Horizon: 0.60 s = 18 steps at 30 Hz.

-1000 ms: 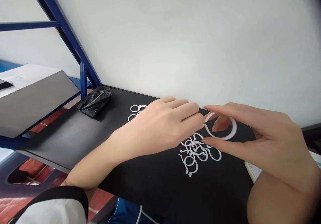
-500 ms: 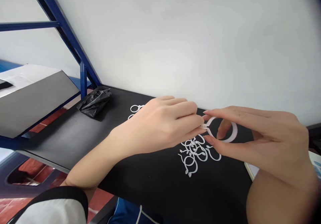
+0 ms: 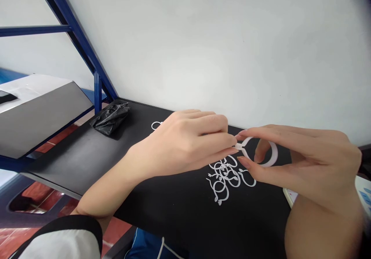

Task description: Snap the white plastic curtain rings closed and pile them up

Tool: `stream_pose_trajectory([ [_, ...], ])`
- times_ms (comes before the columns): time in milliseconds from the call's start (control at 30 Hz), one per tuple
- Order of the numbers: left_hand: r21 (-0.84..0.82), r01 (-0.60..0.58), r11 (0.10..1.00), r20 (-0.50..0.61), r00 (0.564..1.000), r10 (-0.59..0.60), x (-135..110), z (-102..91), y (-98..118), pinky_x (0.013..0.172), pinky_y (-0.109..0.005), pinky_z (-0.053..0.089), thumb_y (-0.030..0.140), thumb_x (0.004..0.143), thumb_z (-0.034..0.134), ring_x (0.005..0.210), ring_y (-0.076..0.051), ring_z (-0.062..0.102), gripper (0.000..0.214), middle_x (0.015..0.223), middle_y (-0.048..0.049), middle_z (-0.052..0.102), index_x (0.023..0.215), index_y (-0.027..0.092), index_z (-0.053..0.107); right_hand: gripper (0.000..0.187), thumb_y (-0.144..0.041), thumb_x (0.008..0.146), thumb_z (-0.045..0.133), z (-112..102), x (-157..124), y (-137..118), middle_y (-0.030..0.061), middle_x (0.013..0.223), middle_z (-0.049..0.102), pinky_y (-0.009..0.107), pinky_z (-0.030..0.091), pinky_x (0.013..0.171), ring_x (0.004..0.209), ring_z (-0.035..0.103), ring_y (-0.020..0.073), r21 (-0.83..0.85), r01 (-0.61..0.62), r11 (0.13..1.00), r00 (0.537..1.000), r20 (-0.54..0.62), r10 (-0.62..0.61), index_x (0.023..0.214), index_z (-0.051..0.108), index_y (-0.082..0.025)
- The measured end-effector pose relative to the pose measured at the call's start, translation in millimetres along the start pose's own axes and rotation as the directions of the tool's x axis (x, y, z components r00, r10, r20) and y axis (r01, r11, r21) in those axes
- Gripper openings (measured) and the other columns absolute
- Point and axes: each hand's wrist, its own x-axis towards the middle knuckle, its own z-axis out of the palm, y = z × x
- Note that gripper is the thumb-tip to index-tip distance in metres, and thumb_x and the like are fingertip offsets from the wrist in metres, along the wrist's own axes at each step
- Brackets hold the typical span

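Note:
A white plastic ring [image 3: 274,154] with a clasp on its left side is held between both hands above the black table [image 3: 188,220]. My left hand [image 3: 188,143] pinches the clasp end between thumb and forefinger. Around the ring's body curl the thumb and fingers of my right hand [image 3: 307,154], its thumb and forefinger tips close to the clasp. Beneath the hands lies a loose pile of similar white rings [image 3: 224,176], several of them unclasped. Another white ring [image 3: 156,125] shows partly behind my left wrist.
A crumpled black plastic bag [image 3: 111,118] lies at the table's far left corner. Blue metal frame posts [image 3: 84,50] rise there against a white wall [image 3: 203,50]. Beside my right forearm, a pale-edged object [image 3: 288,197] is partly hidden. A grey box-like surface [image 3: 43,104] stands at left.
Both hands stay on the ring with almost the same grip. The right hand and ring have shifted slightly right. The pile has not moved.

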Motion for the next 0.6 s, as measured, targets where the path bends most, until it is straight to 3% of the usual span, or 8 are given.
stream_pose_trajectory([
  [233, -0.02, 0.023, 1.0, -0.002, 1.0, -0.024, 2.5, -2.1, 2.1, 0.064, -0.022, 0.048, 0.023, 0.096, 0.052, 0.065, -0.008, 0.056, 0.02, 0.074, 0.0002, 0.062, 0.081, 0.017, 0.063, 0.023, -0.022, 0.076, 0.075, -2.1, 4.4, -4.3, -0.0045, 0.07, 0.071, 0.023, 0.044, 0.037, 0.042, 0.051, 0.007, -0.023, 0.041, 0.999, 0.999, -0.002, -0.041, 0.097, 0.07, -0.029],
  [600, 0.009, -0.034, 0.999, -0.014, 0.999, 0.035, 4.1, -4.0, 2.3, 0.058, -0.023, 0.044, 0.019, 0.095, 0.054, 0.058, -0.008, 0.048, 0.028, 0.067, -0.0006, 0.059, 0.07, 0.013, 0.065, 0.018, -0.022, 0.076, 0.076, -1.6, 4.6, -5.2, -0.0015, 0.069, 0.072, 0.02, 0.038, 0.035, 0.042, 0.05, 0.004, -0.038, 0.073, 0.997, 0.997, -0.011, -0.073, 0.094, 0.071, -0.022],
])
